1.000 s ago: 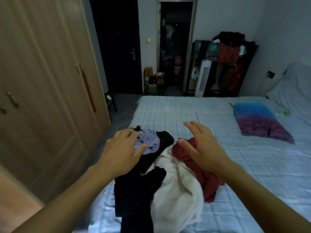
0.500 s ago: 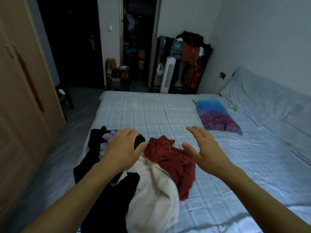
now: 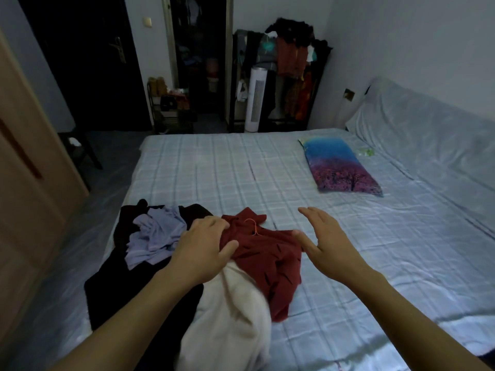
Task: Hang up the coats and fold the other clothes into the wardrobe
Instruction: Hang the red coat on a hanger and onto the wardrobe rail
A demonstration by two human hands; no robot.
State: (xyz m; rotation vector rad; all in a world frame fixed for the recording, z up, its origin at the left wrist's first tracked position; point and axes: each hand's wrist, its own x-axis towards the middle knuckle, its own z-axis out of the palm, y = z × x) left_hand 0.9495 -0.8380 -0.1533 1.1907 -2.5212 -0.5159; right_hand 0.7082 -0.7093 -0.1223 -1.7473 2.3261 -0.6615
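My left hand (image 3: 203, 250) lies on the heap of clothes with its fingers loosely bent, the fingertips and thumb pressing into the upper left edge of the dark red garment (image 3: 267, 258); I cannot tell whether they have pinched the cloth or only rest on it. My right hand (image 3: 329, 242) hangs flat and spread beside the same garment's right edge, fingers straight, thumb close to the fabric, holding nothing. The red piece lies crumpled on the near part of the bed (image 3: 241, 170), overlapping a cream white garment (image 3: 235, 317) that runs toward me. Left of my left hand sits a rumpled pale lilac garment (image 3: 158, 236) on top of black clothes (image 3: 115, 287). Farther across the checked sheet lies a blue and purple pillow (image 3: 340, 167). The wooden wardrobe (image 3: 29, 183) stands at my left, doors closed.
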